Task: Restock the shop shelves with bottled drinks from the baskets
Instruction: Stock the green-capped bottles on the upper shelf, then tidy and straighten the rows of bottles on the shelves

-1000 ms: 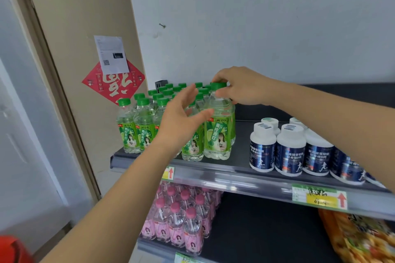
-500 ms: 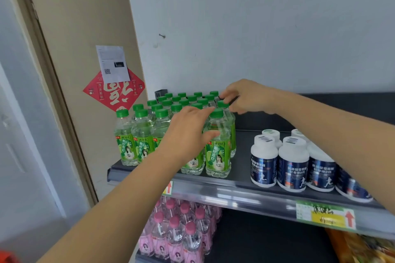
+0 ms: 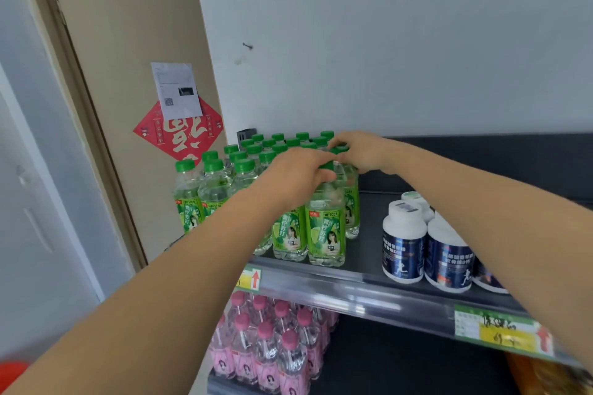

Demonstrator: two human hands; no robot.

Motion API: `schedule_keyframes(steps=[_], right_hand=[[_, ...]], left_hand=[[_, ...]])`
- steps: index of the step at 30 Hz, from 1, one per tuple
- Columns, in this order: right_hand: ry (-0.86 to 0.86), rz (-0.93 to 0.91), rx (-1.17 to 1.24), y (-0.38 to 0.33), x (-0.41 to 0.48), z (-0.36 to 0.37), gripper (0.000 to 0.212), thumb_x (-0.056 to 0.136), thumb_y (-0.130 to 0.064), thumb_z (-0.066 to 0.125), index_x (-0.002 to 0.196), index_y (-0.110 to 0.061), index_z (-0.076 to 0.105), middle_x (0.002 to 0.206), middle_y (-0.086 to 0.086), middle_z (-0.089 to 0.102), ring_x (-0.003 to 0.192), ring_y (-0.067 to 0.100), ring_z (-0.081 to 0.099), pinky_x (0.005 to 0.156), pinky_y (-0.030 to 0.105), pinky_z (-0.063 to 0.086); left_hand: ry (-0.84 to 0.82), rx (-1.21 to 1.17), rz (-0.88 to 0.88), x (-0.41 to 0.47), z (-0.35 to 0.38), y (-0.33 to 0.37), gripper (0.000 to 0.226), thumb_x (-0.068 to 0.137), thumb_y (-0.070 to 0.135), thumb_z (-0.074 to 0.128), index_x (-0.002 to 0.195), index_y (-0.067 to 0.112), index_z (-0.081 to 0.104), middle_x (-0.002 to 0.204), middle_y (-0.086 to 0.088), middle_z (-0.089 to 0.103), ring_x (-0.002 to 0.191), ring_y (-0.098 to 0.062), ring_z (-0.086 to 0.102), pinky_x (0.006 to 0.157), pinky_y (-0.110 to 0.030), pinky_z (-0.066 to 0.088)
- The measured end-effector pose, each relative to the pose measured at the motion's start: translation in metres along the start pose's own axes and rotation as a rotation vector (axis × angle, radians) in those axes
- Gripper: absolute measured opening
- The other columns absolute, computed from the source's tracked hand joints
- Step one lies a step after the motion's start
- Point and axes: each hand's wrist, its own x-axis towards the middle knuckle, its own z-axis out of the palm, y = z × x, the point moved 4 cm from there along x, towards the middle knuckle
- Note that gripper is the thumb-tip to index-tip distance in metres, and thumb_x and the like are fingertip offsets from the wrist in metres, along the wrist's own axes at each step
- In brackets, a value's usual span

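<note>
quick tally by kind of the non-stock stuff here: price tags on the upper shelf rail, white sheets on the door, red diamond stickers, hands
price tags: 2
white sheets: 1
red diamond stickers: 1
hands: 2, left hand and right hand, both on the lime soda bottles
total: 6

green bottle labels [image 3: 324,236] reading "LIME SODA"

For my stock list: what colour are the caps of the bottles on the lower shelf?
Pink: the caps show best in the head view.
</note>
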Motion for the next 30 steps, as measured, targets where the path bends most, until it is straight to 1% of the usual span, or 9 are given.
schedule_keyframes(steps=[3, 6, 10, 15, 18, 21, 25, 27, 30], right_hand=[[-0.052, -0.003, 0.098, -0.006, -0.006, 0.004, 0.031, 0.096, -0.014, 0.049, 0.126, -0.018, 0.052, 0.132, 0.009, 0.047, 0.096, 0.024, 0.056, 0.085, 0.04, 0.054], [-0.062, -0.02, 0.14, -0.011, -0.012, 0.006, 0.031, 0.096, -0.013, 0.049, 0.126, -0.018, 0.051, 0.135, 0.007, 0.045, 0.106, 0.026, 0.057, 0.084, 0.037, 0.053], [-0.045, -0.009, 0.217, -0.011, -0.017, 0.006, 0.034, 0.096, -0.014, 0.051, 0.13, -0.019, 0.052, 0.142, 0.006, 0.042, 0.111, 0.023, 0.055, 0.089, 0.037, 0.052], [0.027, -0.032, 0.227, -0.01, -0.022, 0.008, 0.037, 0.095, -0.017, 0.054, 0.132, -0.018, 0.053, 0.135, 0.009, 0.051, 0.114, 0.03, 0.056, 0.095, 0.046, 0.05], [0.066, -0.036, 0.23, -0.008, -0.022, 0.01, 0.04, 0.094, -0.016, 0.053, 0.134, -0.017, 0.052, 0.139, 0.007, 0.05, 0.12, 0.022, 0.051, 0.098, 0.035, 0.046], [0.072, 0.0, 0.252, -0.006, -0.022, 0.013, 0.045, 0.094, -0.009, 0.051, 0.138, -0.017, 0.046, 0.141, 0.006, 0.047, 0.119, 0.019, 0.05, 0.089, 0.029, 0.046], [0.291, -0.006, 0.259, -0.02, -0.037, 0.002, 0.06, 0.091, 0.006, 0.043, 0.144, -0.02, 0.034, 0.147, 0.004, 0.039, 0.129, 0.014, 0.041, 0.093, 0.017, 0.039], [0.429, -0.044, 0.314, -0.03, -0.059, 0.002, 0.059, 0.089, 0.007, 0.041, 0.141, -0.021, 0.039, 0.143, 0.0, 0.044, 0.123, 0.009, 0.043, 0.087, 0.011, 0.039], [0.513, -0.181, 0.316, -0.054, -0.095, 0.021, 0.052, 0.087, 0.004, 0.045, 0.133, -0.02, 0.048, 0.134, -0.006, 0.051, 0.121, 0.003, 0.045, 0.101, 0.015, 0.035]], left_hand=[[0.042, 0.007, -0.013, -0.003, -0.003, -0.002, 0.045, 0.094, 0.032, 0.053, 0.138, 0.021, 0.047, 0.128, -0.009, 0.06, 0.113, -0.026, 0.056, 0.095, -0.033, 0.041], [0.12, -0.149, -0.059, -0.006, -0.002, -0.006, 0.043, 0.088, 0.029, 0.063, 0.129, 0.019, 0.056, 0.13, -0.006, 0.059, 0.119, -0.022, 0.053, 0.098, -0.029, 0.038], [0.205, -0.288, -0.087, -0.008, -0.002, -0.012, 0.04, 0.081, 0.028, 0.072, 0.119, 0.018, 0.066, 0.121, -0.005, 0.065, 0.113, -0.019, 0.057, 0.095, -0.024, 0.039], [0.238, -0.285, -0.066, -0.008, -0.001, -0.011, 0.039, 0.08, 0.027, 0.073, 0.117, 0.016, 0.067, 0.124, -0.003, 0.064, 0.117, -0.016, 0.056, 0.099, -0.024, 0.037], [0.263, -0.264, -0.059, -0.007, 0.0, -0.012, 0.039, 0.081, 0.028, 0.072, 0.118, 0.017, 0.066, 0.125, -0.002, 0.064, 0.117, -0.016, 0.056, 0.1, -0.024, 0.037], [0.282, -0.196, -0.008, -0.01, 0.002, -0.011, 0.045, 0.083, 0.031, 0.069, 0.126, 0.018, 0.061, 0.132, -0.002, 0.059, 0.124, -0.018, 0.051, 0.105, -0.026, 0.033], [0.371, -0.026, 0.133, -0.025, 0.005, -0.013, 0.055, 0.085, 0.038, 0.065, 0.134, 0.019, 0.052, 0.139, -0.002, 0.052, 0.13, -0.022, 0.042, 0.107, -0.027, 0.022], [0.44, -0.035, 0.152, -0.038, 0.008, -0.019, 0.049, 0.087, 0.039, 0.062, 0.131, 0.018, 0.055, 0.136, -0.003, 0.054, 0.128, -0.022, 0.044, 0.105, -0.023, 0.02], [0.476, -0.092, 0.183, -0.064, 0.012, -0.03, 0.039, 0.088, 0.034, 0.062, 0.122, 0.015, 0.062, 0.12, -0.002, 0.062, 0.113, -0.017, 0.052, 0.097, -0.019, 0.028]])
